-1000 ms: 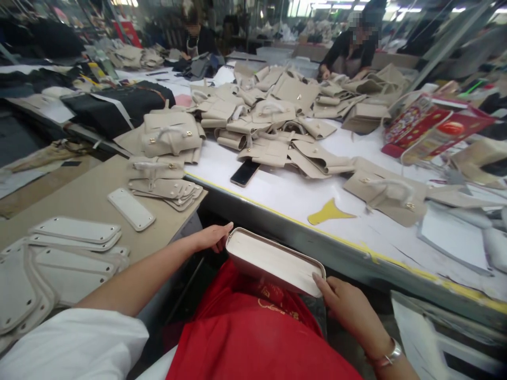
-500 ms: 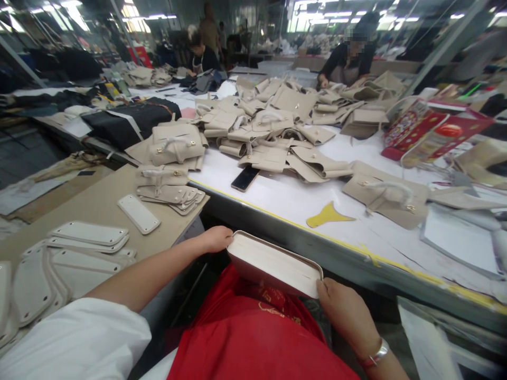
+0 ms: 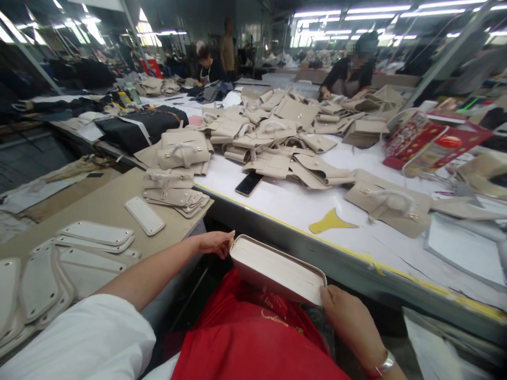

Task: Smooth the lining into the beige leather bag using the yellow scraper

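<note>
A pale beige bag piece (image 3: 277, 266), box-shaped with rounded corners and a raised rim, is held slantwise over my lap. My right hand (image 3: 346, 314) grips its right end, thumb on top near the corner. My left hand (image 3: 216, 244) is at the left end, close against the corner, with the thumb raised apart from loosely bent fingers. Whether those fingertips touch the piece is hard to see. Left of me, white rounded panels with dark holes (image 3: 95, 233) lie in overlapping stacks on a tan board (image 3: 106, 206). A single white panel (image 3: 144, 216) lies apart from them.
A white-topped table (image 3: 285, 208) with a yellow-taped edge stands ahead. It carries a heap of beige bag parts (image 3: 273, 129), a phone (image 3: 249, 183), a yellow scrap (image 3: 332, 221) and a red gift bag (image 3: 435, 134). Co-workers (image 3: 352, 71) are across the table.
My left hand has loosened from a closed grip at the piece's left corner, its thumb now lifted. My right hand keeps its hold. The whole view has shifted slightly.
</note>
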### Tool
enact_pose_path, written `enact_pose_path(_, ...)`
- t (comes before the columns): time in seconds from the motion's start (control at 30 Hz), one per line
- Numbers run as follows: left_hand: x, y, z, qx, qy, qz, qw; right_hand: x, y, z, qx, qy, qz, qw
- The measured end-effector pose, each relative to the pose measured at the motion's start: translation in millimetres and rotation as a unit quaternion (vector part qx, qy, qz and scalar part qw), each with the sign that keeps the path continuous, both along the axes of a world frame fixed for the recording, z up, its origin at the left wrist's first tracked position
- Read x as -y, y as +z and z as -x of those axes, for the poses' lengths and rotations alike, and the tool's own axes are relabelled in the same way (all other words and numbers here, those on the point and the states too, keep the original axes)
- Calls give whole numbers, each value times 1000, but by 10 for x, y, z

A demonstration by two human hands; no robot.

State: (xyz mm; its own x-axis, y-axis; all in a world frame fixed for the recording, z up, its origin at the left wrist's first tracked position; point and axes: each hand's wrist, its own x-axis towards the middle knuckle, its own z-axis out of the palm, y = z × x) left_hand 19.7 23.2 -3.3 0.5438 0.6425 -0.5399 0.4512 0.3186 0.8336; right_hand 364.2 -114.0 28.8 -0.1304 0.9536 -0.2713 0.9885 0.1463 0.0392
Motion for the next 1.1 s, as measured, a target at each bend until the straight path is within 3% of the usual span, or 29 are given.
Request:
enact_pose_path(0.1,46,-117,29,77,71,67,992,-13,7,4,9,3,5,1000)
enact_pose_path(0.23,86,-236,-8,88,109,57,988,-30,0,-1,25,23,10,999)
enact_pose_path(0.4,47,-199,-77,53,143,43,987,-57,-54,-18,-50,-61,25,997)
enact_pose_path(0.57,-39,-60,-110,-5,86,47,995,-76,9,35,-34,-99,24,994)
enact_pose_path(0.73,20,-26,-114,-122,2,-123,985,-24,103,101,-33,-161,13,986)
enact_pose_path(0.8,83,3,-189,-191,-31,-291,937,-13,89,101,-33,-172,6,984)
enact_pose_path(0.9,288,109,-503,-194,-86,-526,824,-9,61,107,-30,-182,7,983)
enact_pose_path(1.0,540,192,-1024,-78,-201,-620,754,-21,64,136,-25,-180,16,983)
enact_pose_path(1.1,675,176,-1485,-37,-331,-621,709,-43,83,162,-22,-181,19,983)
